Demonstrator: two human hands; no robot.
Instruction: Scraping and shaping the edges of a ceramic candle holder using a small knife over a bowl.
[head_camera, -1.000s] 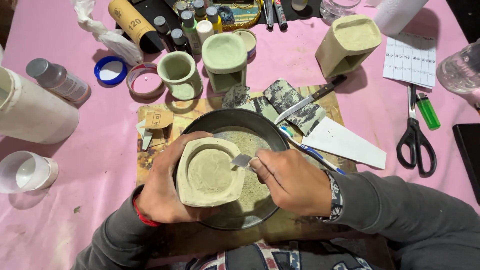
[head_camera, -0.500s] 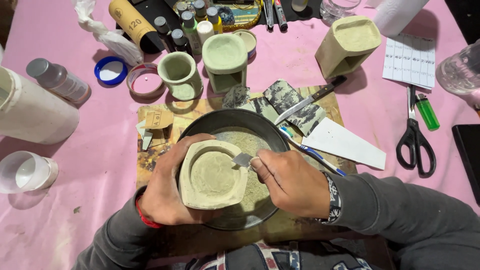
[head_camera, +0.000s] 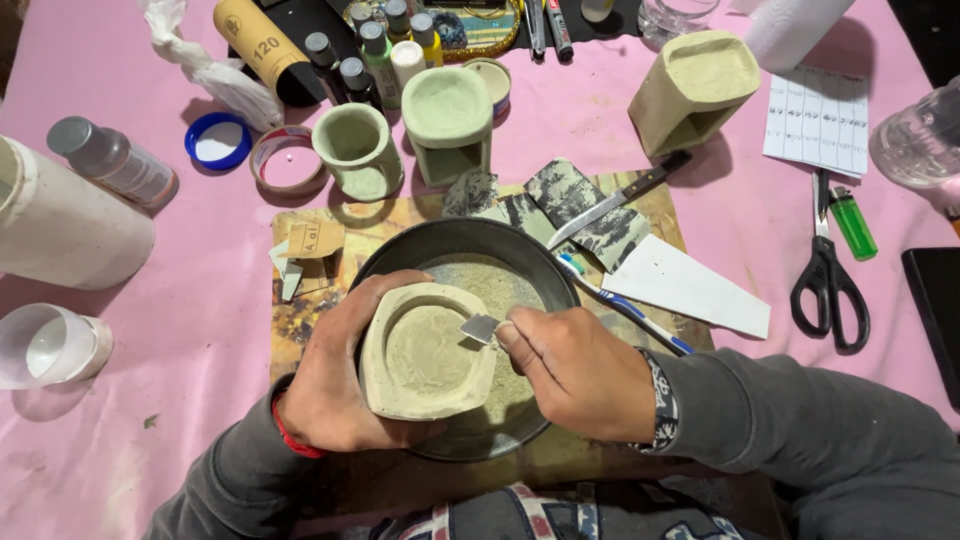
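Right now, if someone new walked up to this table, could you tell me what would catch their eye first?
At the centre, the left hand grips a pale clay bowl-shaped piece over a dark round pan of grey dust, while the right hand presses a small metal blade against its inner rim. Behind the pan stand three similar pale green clay pieces on the pink tablecloth, and black scissors lie to the right.

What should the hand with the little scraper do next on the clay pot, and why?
Probably draw the scraper once more along the inner rim. Its blade rests on the edge of the pot's hollow, the left hand grips the pot over the pan, and grey dust already lies there.
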